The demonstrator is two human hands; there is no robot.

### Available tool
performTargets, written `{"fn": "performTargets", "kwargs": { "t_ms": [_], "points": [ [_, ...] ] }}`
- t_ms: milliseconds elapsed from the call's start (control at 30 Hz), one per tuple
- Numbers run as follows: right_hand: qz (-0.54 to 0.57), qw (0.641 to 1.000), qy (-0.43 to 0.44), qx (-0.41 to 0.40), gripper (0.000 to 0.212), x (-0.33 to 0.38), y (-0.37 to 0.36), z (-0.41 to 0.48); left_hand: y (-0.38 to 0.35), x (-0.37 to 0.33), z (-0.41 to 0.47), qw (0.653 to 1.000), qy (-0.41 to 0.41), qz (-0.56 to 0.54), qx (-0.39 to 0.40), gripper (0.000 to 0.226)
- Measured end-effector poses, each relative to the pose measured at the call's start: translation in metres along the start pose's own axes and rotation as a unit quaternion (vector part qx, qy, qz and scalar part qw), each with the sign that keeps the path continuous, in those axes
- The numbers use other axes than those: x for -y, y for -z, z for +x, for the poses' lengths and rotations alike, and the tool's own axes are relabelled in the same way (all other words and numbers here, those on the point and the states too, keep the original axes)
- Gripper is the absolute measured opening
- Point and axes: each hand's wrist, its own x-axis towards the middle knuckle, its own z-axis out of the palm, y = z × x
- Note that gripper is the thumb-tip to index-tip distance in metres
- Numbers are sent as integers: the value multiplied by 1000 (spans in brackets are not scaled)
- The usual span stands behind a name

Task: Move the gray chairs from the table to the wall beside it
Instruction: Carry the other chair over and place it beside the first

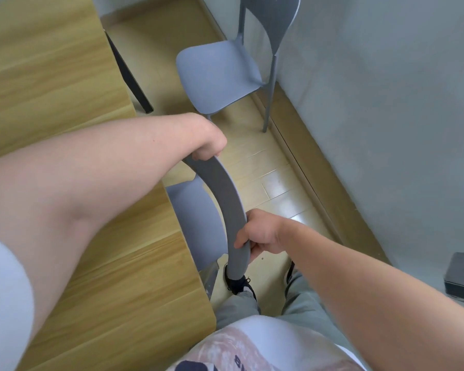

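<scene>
Both bare forearms are reaching down from the camera to the curved top rail of a gray plastic chair [220,188] whose seat is tucked partly under the light wooden table [65,62]. Fingers of the left hand [209,141] are curling shut over the far end of that rail; fingers of the right hand [257,234] are wrapping closed around its near end, thumb across the front. So the backrest is running straight between the two grips, with the seat lying below and to the table side of them.

To do this step well, the person is probably best lifting evenly with both hands, drawing the seat clear of the table edge before swinging it. Beyond the left fingers, a second gray plastic chair [220,73] is standing against the pale gray wall [386,103]. Open wooden floor [276,183] on the wall side of both grips looks like the likely spot.
</scene>
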Motion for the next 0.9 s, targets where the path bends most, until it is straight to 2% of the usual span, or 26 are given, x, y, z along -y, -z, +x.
{"fn": "performTargets", "kwargs": {
  "t_ms": [33, 67, 200, 533, 900],
  "points": [
    [-4, 1000, 1, -2, 41, 0, 2, -4, 4, -4, -9, 999, 21, -19, -17, 22],
    [-6, 1000, 2, -5, 41, -2, 4, -8, 9, -9, -19, 1000, 12, 11, -23, 27],
    [-12, 1000, 11, -15, 40, -5, 16, -21, 25, -17, -28, 998, -5, 55, -23, 31],
    [-4, 999, 19, -38, 43, -6, 77, -37, 85, -35, -13, 996, 21, 58, -62, 16],
    [-31, 999, 22, -35, 47, 0, 198, -53, 183, -58, 31, 996, 18, 41, -76, 19]
  ]
}}
